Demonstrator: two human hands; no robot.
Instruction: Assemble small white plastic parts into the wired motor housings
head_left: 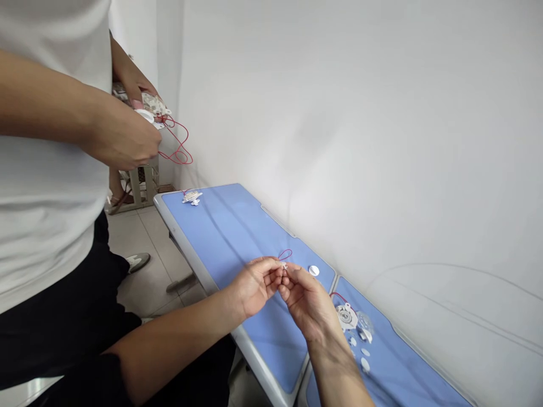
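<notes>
1. The left hand [254, 285] and right hand [307, 302] are held over the blue table mat [224, 237], just inside its grey rim [183, 251]; a white wall [382, 141] is seen beyond the far edge.
2. A small white plastic piece [284, 265] is pinched between both hands, fingertips together; its red cord loop [285, 255] is directed toward the wall, along the long axis.
3. A white disc [313, 271] is seen just beside; white plastic parts [347, 316] lie near the right hand. A corded piece [153, 107] is held by a co-worker's hands [121, 135].

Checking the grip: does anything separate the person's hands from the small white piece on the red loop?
Nothing visible: the left hand and right hand meet at the small white piece, partly hidden by fingers.
</notes>
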